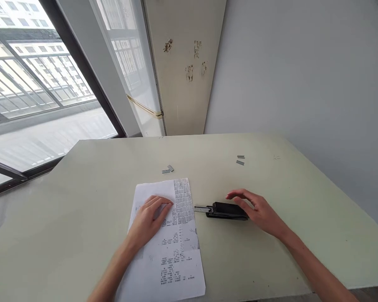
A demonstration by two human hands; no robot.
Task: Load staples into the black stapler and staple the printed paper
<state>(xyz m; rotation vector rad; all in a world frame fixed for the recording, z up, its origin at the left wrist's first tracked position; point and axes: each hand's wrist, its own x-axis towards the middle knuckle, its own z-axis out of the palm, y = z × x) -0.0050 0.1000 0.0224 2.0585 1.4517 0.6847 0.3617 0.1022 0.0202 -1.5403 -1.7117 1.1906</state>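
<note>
A printed sheet of paper lies on the table, filled with dense lines of text. My left hand rests on its upper part, palm down with the fingers stretched out, covering some of the print. Just right of the paper is a black stapler, with its metal staple tray sticking out to the left toward the sheet's edge. Over the stapler's right end hangs my right hand, thumb and fingers apart and not closed around it; whether it touches the stapler is hard to see.
Two staple strips lie beyond the paper's top edge. Another pair of staple strips sits farther right on the pale table. A grey wall borders the right, a stained cabinet panel the far side, and a window the left.
</note>
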